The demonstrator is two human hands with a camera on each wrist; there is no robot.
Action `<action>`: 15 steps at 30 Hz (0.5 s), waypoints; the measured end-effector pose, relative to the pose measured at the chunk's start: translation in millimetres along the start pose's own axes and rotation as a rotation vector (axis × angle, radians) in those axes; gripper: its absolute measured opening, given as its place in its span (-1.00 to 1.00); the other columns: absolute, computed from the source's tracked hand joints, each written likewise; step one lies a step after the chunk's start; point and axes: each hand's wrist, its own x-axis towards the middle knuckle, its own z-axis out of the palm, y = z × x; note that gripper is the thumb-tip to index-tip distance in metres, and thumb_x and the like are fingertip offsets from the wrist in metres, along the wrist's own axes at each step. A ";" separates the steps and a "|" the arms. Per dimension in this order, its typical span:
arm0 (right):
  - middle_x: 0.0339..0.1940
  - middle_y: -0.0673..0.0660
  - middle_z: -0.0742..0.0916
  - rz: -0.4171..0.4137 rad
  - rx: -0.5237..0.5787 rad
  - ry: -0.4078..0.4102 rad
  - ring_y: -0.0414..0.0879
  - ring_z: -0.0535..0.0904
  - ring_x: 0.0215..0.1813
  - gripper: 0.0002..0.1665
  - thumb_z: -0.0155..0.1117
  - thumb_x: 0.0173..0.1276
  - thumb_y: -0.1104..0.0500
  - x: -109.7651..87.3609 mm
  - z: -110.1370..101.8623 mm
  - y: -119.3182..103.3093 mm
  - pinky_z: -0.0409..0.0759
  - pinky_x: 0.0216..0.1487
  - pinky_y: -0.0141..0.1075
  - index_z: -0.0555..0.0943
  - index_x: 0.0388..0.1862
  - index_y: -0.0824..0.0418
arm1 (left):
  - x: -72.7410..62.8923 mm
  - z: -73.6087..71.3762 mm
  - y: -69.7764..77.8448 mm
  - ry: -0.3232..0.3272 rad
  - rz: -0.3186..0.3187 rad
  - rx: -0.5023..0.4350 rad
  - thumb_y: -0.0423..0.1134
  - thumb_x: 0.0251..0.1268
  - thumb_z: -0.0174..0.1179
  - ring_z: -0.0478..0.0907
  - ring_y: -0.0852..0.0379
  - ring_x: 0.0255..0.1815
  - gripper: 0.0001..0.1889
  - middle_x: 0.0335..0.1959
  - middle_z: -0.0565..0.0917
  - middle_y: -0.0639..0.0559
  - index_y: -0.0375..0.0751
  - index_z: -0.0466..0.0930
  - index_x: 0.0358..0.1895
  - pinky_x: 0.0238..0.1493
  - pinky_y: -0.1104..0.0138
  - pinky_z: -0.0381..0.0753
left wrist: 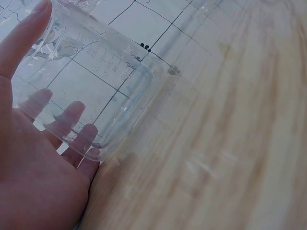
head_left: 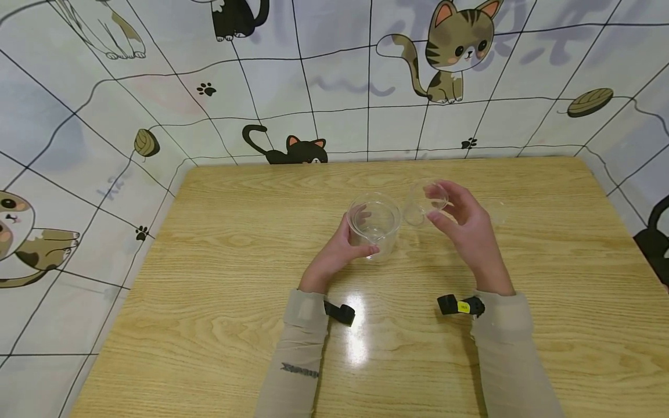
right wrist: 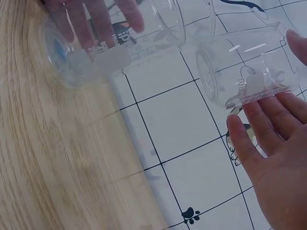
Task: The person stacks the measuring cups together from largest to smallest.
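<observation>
A larger clear beaker with printed measuring marks stands upright on the wooden table. My left hand grips its side, thumb in front and fingers around the far wall; in the left wrist view the fingers show through the beaker. Just to the right, my right hand holds a smaller clear beaker between thumb and fingers. The right wrist view has this small beaker raised off the table, its base near the height of the larger beaker's rim. Whether the two touch I cannot tell.
The wooden table meets a white cat-print backdrop behind and at both sides. Right of my right hand, a faint transparent shape lies on the table, too unclear to name. Black straps sit on both wrists.
</observation>
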 end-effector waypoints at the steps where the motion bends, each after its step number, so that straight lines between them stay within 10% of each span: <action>1: 0.10 0.27 0.48 -0.002 -0.004 0.001 0.02 0.35 0.12 -0.41 0.15 0.18 0.43 0.1 -0.4 0.8 0.27 0.10 -0.37 0.31 0.22 0.27 | 0.0 0.0 0.0 0.000 -0.001 0.001 -0.32 -0.05 0.34 0.10 -0.05 0.31 -0.07 0.32 0.11 -0.11 0.01 -0.10 0.36 0.23 0.18 0.12; 15: 0.10 0.31 0.47 -0.064 0.099 0.018 0.06 0.33 0.15 -0.39 0.14 0.15 0.49 1.0 -1.9 1.9 0.27 0.13 -0.28 0.31 0.22 0.33 | 0.6 0.3 -0.3 -0.009 0.012 -0.018 -0.34 -0.05 0.32 0.08 -0.11 0.31 -0.06 0.33 0.08 -0.19 -0.06 -0.13 0.37 0.22 0.19 0.12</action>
